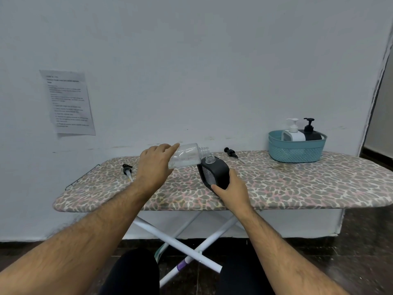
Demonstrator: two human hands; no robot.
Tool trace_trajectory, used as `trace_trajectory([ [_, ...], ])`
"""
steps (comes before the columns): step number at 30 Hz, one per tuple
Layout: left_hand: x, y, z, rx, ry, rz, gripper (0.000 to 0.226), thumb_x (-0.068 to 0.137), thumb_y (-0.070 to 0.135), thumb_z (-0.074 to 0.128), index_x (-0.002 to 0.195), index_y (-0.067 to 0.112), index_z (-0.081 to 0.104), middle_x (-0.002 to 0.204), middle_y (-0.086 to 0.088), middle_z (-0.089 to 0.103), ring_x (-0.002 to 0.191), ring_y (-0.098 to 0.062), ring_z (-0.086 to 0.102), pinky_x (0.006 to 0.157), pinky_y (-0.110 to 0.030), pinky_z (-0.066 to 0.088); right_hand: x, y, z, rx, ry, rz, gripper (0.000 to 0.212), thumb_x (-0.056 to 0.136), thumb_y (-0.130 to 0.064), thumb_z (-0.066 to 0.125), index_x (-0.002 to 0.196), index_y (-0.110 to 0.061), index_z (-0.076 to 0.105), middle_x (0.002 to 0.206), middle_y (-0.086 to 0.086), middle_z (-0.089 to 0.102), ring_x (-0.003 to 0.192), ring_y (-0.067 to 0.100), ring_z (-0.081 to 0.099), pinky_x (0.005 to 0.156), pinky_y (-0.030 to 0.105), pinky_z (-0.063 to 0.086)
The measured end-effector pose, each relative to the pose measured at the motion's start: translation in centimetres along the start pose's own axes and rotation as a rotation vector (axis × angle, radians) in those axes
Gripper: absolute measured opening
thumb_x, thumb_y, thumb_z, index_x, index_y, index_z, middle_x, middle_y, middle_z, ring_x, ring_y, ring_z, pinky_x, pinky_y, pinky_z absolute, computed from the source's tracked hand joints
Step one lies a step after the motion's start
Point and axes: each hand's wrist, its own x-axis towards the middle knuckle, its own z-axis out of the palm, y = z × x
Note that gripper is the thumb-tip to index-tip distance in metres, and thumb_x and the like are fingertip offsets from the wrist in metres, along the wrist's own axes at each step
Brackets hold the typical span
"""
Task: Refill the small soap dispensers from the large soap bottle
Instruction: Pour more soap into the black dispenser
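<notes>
My left hand (155, 165) grips a clear plastic soap bottle (188, 155) by its base and holds it tipped on its side, its open neck pointing right over a black soap dispenser (214, 172). My right hand (230, 191) holds that dispenser by its lower end, tilted to the left, with its open neck just under the clear bottle's mouth. A little pale liquid lies in the clear bottle. Two black pump heads lie loose on the ironing board: one (127, 169) at the left, one (230, 152) behind the dispenser.
The patterned ironing board (297, 184) stands against a white wall. A teal basket (296, 149) at the back right holds a white dispenser (293, 130) and a black dispenser (310, 129), both with pumps on. A printed sheet (69, 102) hangs on the wall.
</notes>
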Motion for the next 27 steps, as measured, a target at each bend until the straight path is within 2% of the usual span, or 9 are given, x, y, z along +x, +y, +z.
trace_trajectory([
  [5, 0.12, -0.08, 0.06, 0.015, 0.020, 0.009, 0.081, 0.076, 0.030, 0.085, 0.146, 0.028, 0.044, 0.133, 0.000, 0.060, 0.118, -0.026, 0.057, 0.100, -0.044, 0.043, 0.01, -0.33, 0.19, -0.008, 0.050, 0.015, 0.048, 0.083, -0.031, 0.075, 0.124, -0.018, 0.053, 0.102, -0.010, 0.061, 0.089, 0.009, 0.059, 0.071, 0.022, 0.048],
  [9, 0.13, -0.07, 0.13, 0.020, 0.031, 0.021, 0.081, 0.075, 0.030, 0.085, 0.146, 0.028, 0.045, 0.132, -0.001, 0.061, 0.118, -0.026, 0.057, 0.101, -0.044, 0.043, -0.05, -0.33, -0.06, 0.012, 0.072, 0.016, 0.046, 0.083, -0.029, 0.075, 0.124, -0.020, 0.054, 0.105, -0.008, 0.066, 0.086, 0.010, 0.064, 0.070, 0.032, 0.058],
  [12, 0.18, 0.07, 0.13, 0.022, 0.034, 0.026, 0.081, 0.076, 0.031, 0.084, 0.146, 0.028, 0.045, 0.132, -0.001, 0.061, 0.118, -0.026, 0.057, 0.102, -0.044, 0.042, -0.12, -0.45, -0.29, -0.021, 0.085, 0.008, 0.048, 0.084, -0.027, 0.075, 0.126, -0.019, 0.054, 0.104, -0.010, 0.063, 0.088, 0.009, 0.061, 0.072, 0.024, 0.052],
  [19, 0.40, -0.02, 0.11, 0.036, 0.025, 0.035, 0.080, 0.077, 0.030, 0.083, 0.147, 0.029, 0.043, 0.135, -0.001, 0.059, 0.120, -0.026, 0.056, 0.105, -0.044, 0.039, -0.16, -0.46, -0.34, -0.026, 0.094, 0.013, 0.042, 0.084, -0.029, 0.074, 0.119, -0.019, 0.054, 0.097, -0.008, 0.064, 0.082, 0.010, 0.062, 0.065, 0.026, 0.053],
  [21, 0.55, -0.09, 0.09, 0.044, 0.023, 0.038, 0.080, 0.078, 0.030, 0.083, 0.147, 0.029, 0.042, 0.136, 0.000, 0.059, 0.121, -0.025, 0.055, 0.106, -0.045, 0.039, -0.14, -0.41, -0.32, -0.021, 0.094, 0.014, 0.042, 0.083, -0.030, 0.075, 0.119, -0.020, 0.054, 0.099, -0.007, 0.066, 0.082, 0.011, 0.063, 0.065, 0.030, 0.056],
  [27, 0.83, -0.08, 0.13, 0.065, 0.036, 0.052, 0.080, 0.077, 0.030, 0.084, 0.146, 0.029, 0.044, 0.136, -0.001, 0.059, 0.120, -0.026, 0.056, 0.107, -0.045, 0.038, -0.16, -0.36, -0.40, -0.003, 0.081, 0.023, 0.043, 0.083, -0.027, 0.075, 0.120, -0.019, 0.054, 0.101, -0.006, 0.066, 0.084, 0.011, 0.064, 0.066, 0.028, 0.056],
])
